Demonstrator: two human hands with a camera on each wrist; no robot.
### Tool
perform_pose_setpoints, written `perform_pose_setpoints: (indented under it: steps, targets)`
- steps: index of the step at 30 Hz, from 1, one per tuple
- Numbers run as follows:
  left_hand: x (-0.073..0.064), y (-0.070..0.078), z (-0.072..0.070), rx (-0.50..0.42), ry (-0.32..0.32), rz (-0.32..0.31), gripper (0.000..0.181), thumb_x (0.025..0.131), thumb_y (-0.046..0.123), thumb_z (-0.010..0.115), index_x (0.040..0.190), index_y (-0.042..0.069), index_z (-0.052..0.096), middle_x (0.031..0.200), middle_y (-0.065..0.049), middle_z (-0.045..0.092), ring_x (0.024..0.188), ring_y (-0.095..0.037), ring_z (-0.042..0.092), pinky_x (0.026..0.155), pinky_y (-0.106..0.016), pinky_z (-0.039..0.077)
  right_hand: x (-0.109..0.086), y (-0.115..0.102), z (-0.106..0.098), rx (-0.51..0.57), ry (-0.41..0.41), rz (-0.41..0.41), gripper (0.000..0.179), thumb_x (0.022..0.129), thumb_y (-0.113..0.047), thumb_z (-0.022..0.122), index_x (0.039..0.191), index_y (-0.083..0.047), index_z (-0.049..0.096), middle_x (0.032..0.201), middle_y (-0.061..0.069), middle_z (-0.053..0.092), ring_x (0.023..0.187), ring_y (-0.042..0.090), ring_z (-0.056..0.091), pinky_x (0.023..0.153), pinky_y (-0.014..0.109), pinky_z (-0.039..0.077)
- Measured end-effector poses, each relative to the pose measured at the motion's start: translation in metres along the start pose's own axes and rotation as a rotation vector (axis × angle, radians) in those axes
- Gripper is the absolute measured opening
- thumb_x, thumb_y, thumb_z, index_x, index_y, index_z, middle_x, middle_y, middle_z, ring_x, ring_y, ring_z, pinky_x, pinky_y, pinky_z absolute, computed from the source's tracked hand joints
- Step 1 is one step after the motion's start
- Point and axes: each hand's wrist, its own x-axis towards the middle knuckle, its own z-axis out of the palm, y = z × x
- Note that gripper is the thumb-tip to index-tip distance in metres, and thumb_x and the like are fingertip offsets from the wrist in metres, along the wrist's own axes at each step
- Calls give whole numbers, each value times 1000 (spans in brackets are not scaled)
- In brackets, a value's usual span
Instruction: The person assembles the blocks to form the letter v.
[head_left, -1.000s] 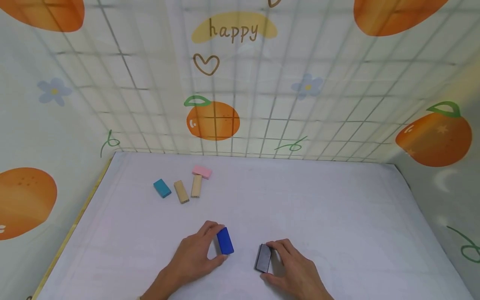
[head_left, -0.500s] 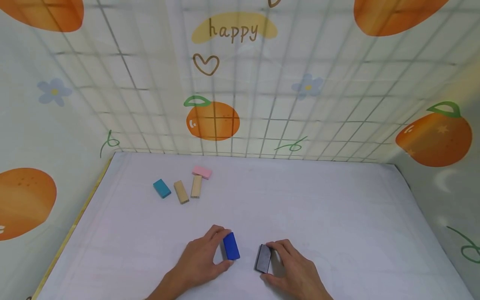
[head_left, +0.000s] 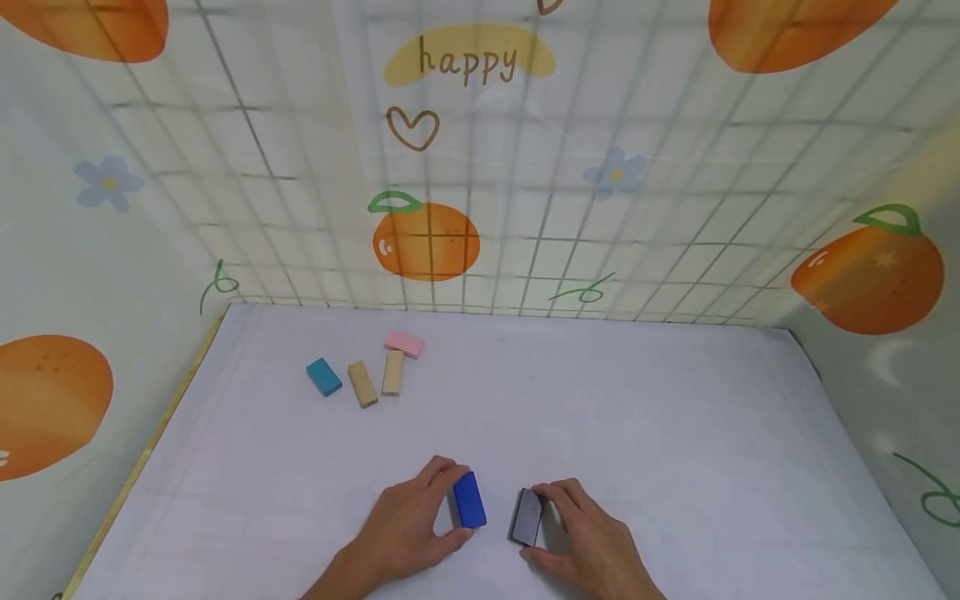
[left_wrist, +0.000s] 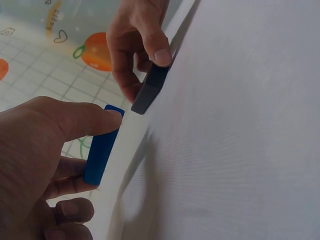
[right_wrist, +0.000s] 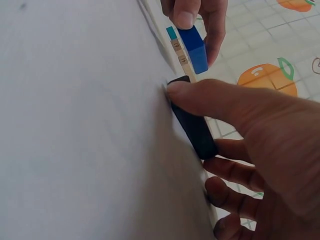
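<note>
A dark blue block (head_left: 469, 500) is pinched lengthwise between the thumb and fingertips of my left hand (head_left: 408, 523). In the left wrist view the same blue block (left_wrist: 102, 150) appears raised off the white surface. My right hand (head_left: 594, 537) pinches a black block (head_left: 527, 517) by its two ends. The right wrist view shows the black block (right_wrist: 195, 125) low over the surface; whether it touches is unclear. A narrow gap separates the two blocks, blue on the left and black on the right.
Farther back on the left of the white tabletop (head_left: 660, 417) lie a teal block (head_left: 324, 377), two plain wooden blocks (head_left: 363, 384) and a pink block (head_left: 404, 343). One wooden block touches the pink one. A patterned curtain (head_left: 502, 183) stands behind the table.
My left hand has moved right and slightly nearer the front with the blue block, narrowing the gap to the black block. The right hand has stayed in place.
</note>
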Motion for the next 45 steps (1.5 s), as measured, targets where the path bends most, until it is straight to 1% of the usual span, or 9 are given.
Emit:
perform_pose_setpoints:
  steps: [7, 14, 23, 26, 31, 36, 41, 45]
  targets:
    - [-1, 2, 2, -6, -16, 2, 70, 86, 49, 77, 145, 23, 51, 141, 3, 52, 108, -11, 64, 88, -29, 56, 0, 0, 1, 3, 14, -19, 73, 64, -50, 93, 126, -25, 63, 116, -6, 59, 90, 9, 58, 78, 35, 59]
    - [-1, 5, 4, -7, -28, 8, 70, 86, 50, 78, 145, 24, 51, 141, 4, 52, 109, -11, 64, 88, -29, 56, 0, -1, 3, -4, 12, -34, 73, 64, -50, 93, 126, -25, 63, 116, -7, 59, 93, 9, 60, 78, 34, 59]
    - [-1, 6, 7, -2, -25, 34, 69, 86, 50, 78, 145, 25, 51, 140, 6, 52, 106, -9, 64, 87, -27, 56, -1, -3, 5, -26, 52, -82, 70, 64, -48, 93, 123, -25, 64, 112, -11, 57, 88, 4, 58, 72, 24, 55]
    - [-2, 6, 6, -6, -27, 37, 69, 86, 50, 78, 145, 24, 51, 140, 6, 52, 105, -8, 64, 87, -27, 55, -2, -4, 4, -18, 53, -96, 69, 65, -48, 93, 123, -24, 63, 111, -11, 57, 86, 5, 57, 71, 24, 54]
    - [-3, 7, 7, -24, -47, 39, 69, 86, 49, 78, 144, 24, 51, 139, 6, 52, 103, -7, 63, 86, -26, 55, -3, -5, 5, -4, 24, -110, 69, 66, -49, 92, 123, -25, 63, 111, -11, 57, 87, 6, 57, 71, 26, 55]
    - [-4, 6, 12, -24, -60, 52, 68, 87, 48, 78, 145, 23, 51, 137, 8, 52, 100, -5, 61, 85, -25, 55, -3, -6, 7, -7, 7, -113, 70, 66, -49, 92, 124, -25, 62, 114, -10, 57, 88, 6, 58, 72, 28, 57]
    - [-5, 5, 17, -11, -63, 53, 70, 86, 48, 78, 145, 23, 50, 138, 8, 51, 101, -5, 62, 85, -25, 55, -4, -5, 7, -22, 14, -116, 72, 65, -50, 92, 125, -25, 62, 114, -8, 58, 87, 6, 57, 71, 27, 57]
    - [-4, 5, 18, -5, -79, 42, 70, 86, 48, 78, 146, 24, 49, 139, 7, 50, 103, -6, 62, 84, -25, 55, -4, -6, 8, -23, 24, -127, 71, 65, -49, 92, 125, -24, 62, 114, -8, 58, 85, 5, 55, 69, 25, 55]
